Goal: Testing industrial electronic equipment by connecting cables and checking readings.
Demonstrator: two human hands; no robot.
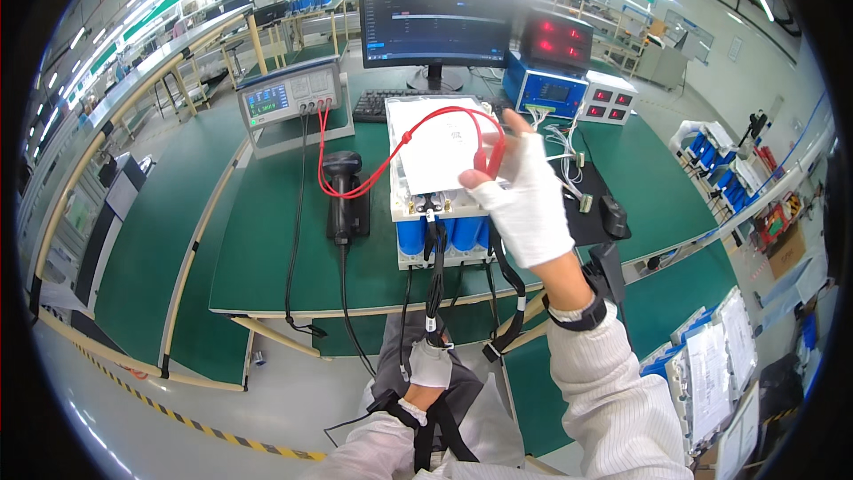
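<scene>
A battery pack with blue cells (466, 233) and a white top stands on the green bench in front of me, a white sheet (435, 156) lying on it. My right hand (526, 204), in a white fingerless glove, is raised over the pack's right side. Thumb and fingers curl about the end of a red test lead (407, 137), which loops back to the bench meter; its tip is partly hidden. Low by my lap, my left hand (430, 366), gloved likewise, closes on a black cable bundle (434, 289) hanging from the pack's front.
Left of the pack are a bench meter (291, 100) and a black barcode scanner (343, 187) on its stand. A monitor (435, 25), keyboard (373, 107) and blue instrument (544, 89) line the back. A mouse (613, 215) lies right; more packs (706, 364) sit lower right.
</scene>
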